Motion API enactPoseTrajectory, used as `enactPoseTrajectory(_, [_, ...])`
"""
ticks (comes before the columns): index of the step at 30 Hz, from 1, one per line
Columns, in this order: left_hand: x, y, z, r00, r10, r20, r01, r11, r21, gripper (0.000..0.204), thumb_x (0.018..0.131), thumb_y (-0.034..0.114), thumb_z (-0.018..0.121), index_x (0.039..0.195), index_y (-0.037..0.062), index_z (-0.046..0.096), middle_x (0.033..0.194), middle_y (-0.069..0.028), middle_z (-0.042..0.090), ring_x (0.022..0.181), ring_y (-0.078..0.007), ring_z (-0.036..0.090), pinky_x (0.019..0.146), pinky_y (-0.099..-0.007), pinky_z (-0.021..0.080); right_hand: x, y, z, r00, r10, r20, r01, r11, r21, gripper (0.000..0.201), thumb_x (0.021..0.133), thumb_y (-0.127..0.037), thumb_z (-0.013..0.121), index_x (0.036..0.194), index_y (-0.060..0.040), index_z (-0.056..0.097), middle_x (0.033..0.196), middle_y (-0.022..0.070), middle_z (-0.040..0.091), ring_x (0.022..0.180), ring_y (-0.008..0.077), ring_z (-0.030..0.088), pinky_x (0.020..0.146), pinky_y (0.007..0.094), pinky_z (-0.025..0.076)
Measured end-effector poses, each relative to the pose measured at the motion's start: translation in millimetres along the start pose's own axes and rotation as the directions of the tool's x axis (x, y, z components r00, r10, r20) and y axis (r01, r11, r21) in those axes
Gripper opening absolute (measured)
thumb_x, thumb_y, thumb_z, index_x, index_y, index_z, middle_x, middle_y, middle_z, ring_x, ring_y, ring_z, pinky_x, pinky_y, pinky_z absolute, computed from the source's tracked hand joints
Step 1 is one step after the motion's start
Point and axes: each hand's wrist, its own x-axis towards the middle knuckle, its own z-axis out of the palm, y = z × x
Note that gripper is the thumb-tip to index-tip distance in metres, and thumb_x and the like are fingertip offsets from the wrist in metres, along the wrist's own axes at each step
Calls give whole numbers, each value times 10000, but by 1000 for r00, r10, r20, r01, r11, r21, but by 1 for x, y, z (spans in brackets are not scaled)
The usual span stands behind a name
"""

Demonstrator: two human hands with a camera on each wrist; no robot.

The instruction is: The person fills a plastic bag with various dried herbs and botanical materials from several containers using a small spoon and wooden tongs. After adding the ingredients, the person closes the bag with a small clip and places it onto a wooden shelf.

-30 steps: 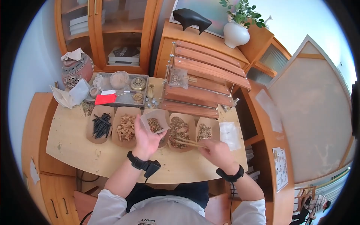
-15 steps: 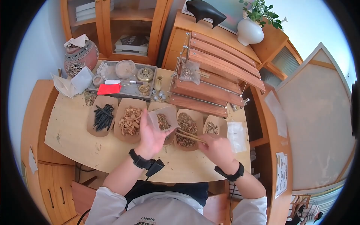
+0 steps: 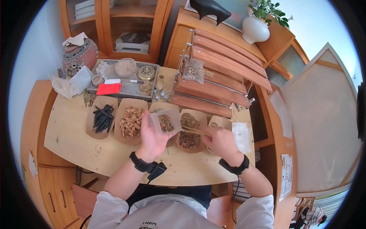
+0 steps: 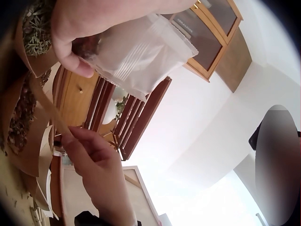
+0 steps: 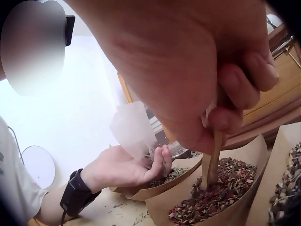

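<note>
This looks like a study or small studio: a glass-fronted cabinet [image 3: 102,36] holds books [image 3: 132,44], a white vase [image 3: 255,30] of greenery [image 3: 270,15] tops a sideboard [image 3: 176,42], a canvas [image 3: 316,126] stands nearby, and herbs [image 3: 188,143] fill trays [image 3: 105,100] on a table [image 3: 76,141].

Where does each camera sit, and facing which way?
Head: worn on head, facing forward and down at paper trays; left hand, right hand, forearms and shirt show.
Left wrist: on that wrist, facing past the sachet toward the slatted wooden rack; both hands show.
Right wrist: on that wrist, facing past the wooden tongs at dried herbs; both hands and shirt show.
Both wrist views share sachet and tongs.
</note>
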Motion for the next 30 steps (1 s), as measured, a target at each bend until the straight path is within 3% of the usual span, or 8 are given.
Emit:
enactPoseTrajectory(2, [-1, 0, 3, 998, 27, -50, -28, 999, -20, 520, 999, 574, 445, 1324, 169, 444, 1361, -90, 492, 1244, -283, 513, 1011, -601, 426, -5, 8, -12, 997, 33, 72, -33, 999, 0, 206, 833, -233, 704, 995, -106, 725, 791, 151, 710, 736, 343, 691, 666, 417, 563])
enactPoseTrajectory(5, [3, -3, -7, 999, 36, -27, -36, 999, -30, 465, 1005, 552, 454, 1241, 155, 509, 1274, -78, 557, 1211, -256, 543, 1015, -565, 434, -10, 24, -28, 946, 293, 139, -308, 945, 109, 229, 843, -245, 699, 1024, -107, 729, 826, 160, 716, 757, 356, 691, 683, 419, 557])
enactPoseTrajectory(6, [3, -4, -8, 999, 36, -27, -37, 999, -22, 452, 1005, 543, 463, 1219, 149, 522, 1240, -73, 572, 1197, -246, 550, 1016, -552, 437, -13, 37, -24, 960, 267, 81, -275, 953, 127, 280, 851, -234, 723, 1050, -38, 719, 803, 167, 703, 726, 294, 689, 677, 330, 533])
enactPoseTrajectory(9, [3, -6, -8, 999, 33, -21, -33, 999, 0, 410, 1007, 511, 491, 1160, 135, 550, 1164, -71, 611, 1163, -234, 573, 1011, -508, 449, -18, 54, -12, 927, 350, 134, -369, 915, 161, 272, 871, -211, 713, 1057, -13, 713, 822, 157, 717, 776, 234, 702, 724, 313, 534])
enactPoseTrajectory(15, [-3, -2, 5, 999, 31, -13, -31, 999, 18, 386, 1010, 478, 524, 1152, 119, 539, 1185, -100, 609, 1180, -258, 569, 1014, -479, 451, -18, 51, -4, 893, 301, 334, -419, 825, 378, 297, 872, -268, 690, 1046, -29, 725, 910, 197, 723, 902, 316, 715, 796, 360, 540])
enactPoseTrajectory(18, [0, -2, 2, 999, 37, 6, -37, 999, 28, 404, 1011, 487, 521, 1170, 115, 526, 1214, -102, 595, 1199, -258, 555, 1027, -481, 439, -24, 48, -17, 913, 319, 254, -395, 845, 360, 243, 914, -186, 679, 1029, 26, 709, 784, 87, 715, 727, 130, 655, 681, 293, 518])
enactPoseTrajectory(21, [0, -3, 3, 999, 39, 1, -39, 998, 40, 422, 1013, 496, 516, 1190, 113, 516, 1233, -101, 586, 1211, -255, 545, 1046, -475, 425, -31, 50, -24, 855, 416, 310, -489, 845, 218, 292, 878, -279, 687, 1021, -27, 727, 898, 189, 727, 858, 313, 714, 777, 356, 540])
enactPoseTrajectory(30, [-1, -5, 6, 1000, 23, -10, -22, 995, 95, 476, 1004, 525, 508, 1231, 106, 502, 1277, -100, 558, 1253, -248, 515, 1096, -520, 393, -38, 23, -1, 892, 327, 311, -423, 847, 323, 330, 899, -341, 656, 1048, -56, 729, 880, 182, 727, 847, 365, 705, 754, 421, 548])
